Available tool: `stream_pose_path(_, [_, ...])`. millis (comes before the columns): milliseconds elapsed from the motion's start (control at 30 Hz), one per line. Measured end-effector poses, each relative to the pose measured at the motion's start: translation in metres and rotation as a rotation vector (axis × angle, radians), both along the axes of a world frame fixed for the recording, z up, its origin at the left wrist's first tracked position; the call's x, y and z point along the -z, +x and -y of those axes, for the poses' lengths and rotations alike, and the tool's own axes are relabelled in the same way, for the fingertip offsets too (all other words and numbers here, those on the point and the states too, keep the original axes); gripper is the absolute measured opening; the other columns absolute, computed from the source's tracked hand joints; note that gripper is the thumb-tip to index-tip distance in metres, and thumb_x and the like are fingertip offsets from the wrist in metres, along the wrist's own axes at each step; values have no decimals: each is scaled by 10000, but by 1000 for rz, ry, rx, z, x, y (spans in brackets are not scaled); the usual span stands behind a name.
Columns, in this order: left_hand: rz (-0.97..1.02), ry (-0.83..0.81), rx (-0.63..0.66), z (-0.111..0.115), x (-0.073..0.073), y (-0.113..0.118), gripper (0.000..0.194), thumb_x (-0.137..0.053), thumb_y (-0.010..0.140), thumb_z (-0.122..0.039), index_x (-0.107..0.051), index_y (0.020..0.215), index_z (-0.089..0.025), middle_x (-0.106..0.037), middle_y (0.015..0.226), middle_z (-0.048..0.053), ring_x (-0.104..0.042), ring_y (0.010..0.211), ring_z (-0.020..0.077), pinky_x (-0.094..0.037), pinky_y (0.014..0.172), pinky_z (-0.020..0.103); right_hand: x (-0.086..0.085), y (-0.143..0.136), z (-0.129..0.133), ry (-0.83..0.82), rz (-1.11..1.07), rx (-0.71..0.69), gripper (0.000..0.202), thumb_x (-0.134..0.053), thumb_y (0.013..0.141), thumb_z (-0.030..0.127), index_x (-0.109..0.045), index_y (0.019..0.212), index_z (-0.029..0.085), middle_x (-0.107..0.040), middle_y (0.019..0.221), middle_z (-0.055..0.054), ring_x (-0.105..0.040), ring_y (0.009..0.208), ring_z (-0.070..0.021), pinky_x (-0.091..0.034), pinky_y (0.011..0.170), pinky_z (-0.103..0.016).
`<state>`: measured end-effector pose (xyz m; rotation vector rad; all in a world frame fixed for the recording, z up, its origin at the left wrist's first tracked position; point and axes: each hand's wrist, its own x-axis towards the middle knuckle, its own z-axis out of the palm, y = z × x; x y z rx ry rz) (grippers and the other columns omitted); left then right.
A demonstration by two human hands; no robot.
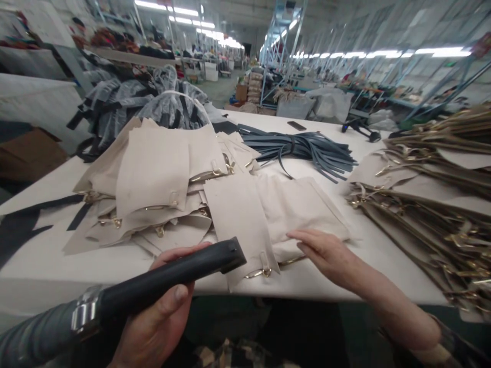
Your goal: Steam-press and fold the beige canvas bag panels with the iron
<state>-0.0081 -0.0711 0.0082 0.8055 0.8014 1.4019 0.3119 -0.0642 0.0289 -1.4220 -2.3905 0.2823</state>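
My left hand is wrapped round a black tube-like nozzle with a ribbed hose and a metal clamp behind it. The nozzle's tip points right, over the edge of a beige leather piece that has a gold clasp at its near end. My right hand is held flat with fingers together and stretched out, its fingertips at a beige bag piece; it grips nothing. Left of these lies a heap of beige pieces with gold hardware.
Dark blue straps lie bundled at the table's back, near a phone. Stacked beige pieces with gold hardware rise at the right. Plastic-wrapped dark items stand at the back left. The white table's front edge is close.
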Motion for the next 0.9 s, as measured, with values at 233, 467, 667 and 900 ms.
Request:
stream_pose_path(233, [38,-36,158,9,9,26,402,-781,716,-359,-692,1084,-224,-693,1205,115,-573,1215,330,-392,1092,478,29,-12,-26,45,-33,-236,332,-491,960,167,-613,1269,168,-575,1375,-117,-432,1370,-242,-410,1134,-450])
stream_pose_path(467, [57,-63,256,-1,28,59,358,-778,739,-297,-689,1080,-236,-696,1194,83,-589,1186,275,-405,1075,428,77,-4,-31,41,-135,-169,279,-576,925,149,-668,1184,195,-644,1286,-94,-503,1311,-238,-418,1125,-459])
stream_pose_path(667, [-24,-71,347,-6,16,61,413,-818,692,-306,-692,1073,-210,-698,1193,123,-606,1163,319,-420,1053,480,84,-2,-32,61,-222,-150,383,-440,933,54,-633,1235,188,-638,1299,-97,-498,1318,-215,-445,1096,-464])
stream_pose_path(900, [-149,-31,393,-5,8,62,409,-830,681,-332,-714,1056,-218,-706,1185,132,-599,1182,350,-391,1078,511,86,-2,-35,73,-243,-155,341,-433,946,56,-660,1168,181,-666,1250,-91,-525,1287,-206,-452,1084,-448])
